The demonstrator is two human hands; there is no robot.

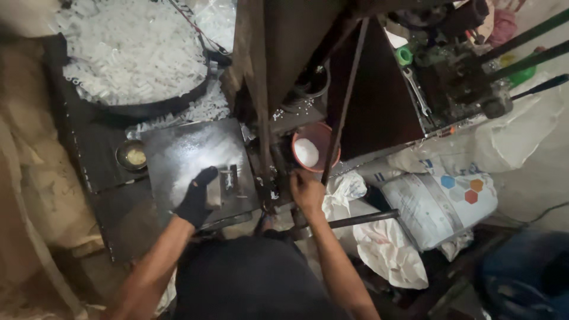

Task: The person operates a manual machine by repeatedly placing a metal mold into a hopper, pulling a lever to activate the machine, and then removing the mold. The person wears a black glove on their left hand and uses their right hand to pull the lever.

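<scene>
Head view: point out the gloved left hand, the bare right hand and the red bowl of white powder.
left hand (197, 198), head view, on the back of the black glove.
right hand (306, 191), head view, on the back of the hand.
red bowl (324, 135), head view, on the bare inner wall above the powder.

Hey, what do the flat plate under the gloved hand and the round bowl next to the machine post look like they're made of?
The flat plate looks like dark sheet metal: it has a dull grey sheen and is dusted with white powder. The left hand, in a black glove, rests on it. The round bowl looks like reddish-orange plastic with a matte finish, though it could be painted metal; it holds something white.
</scene>
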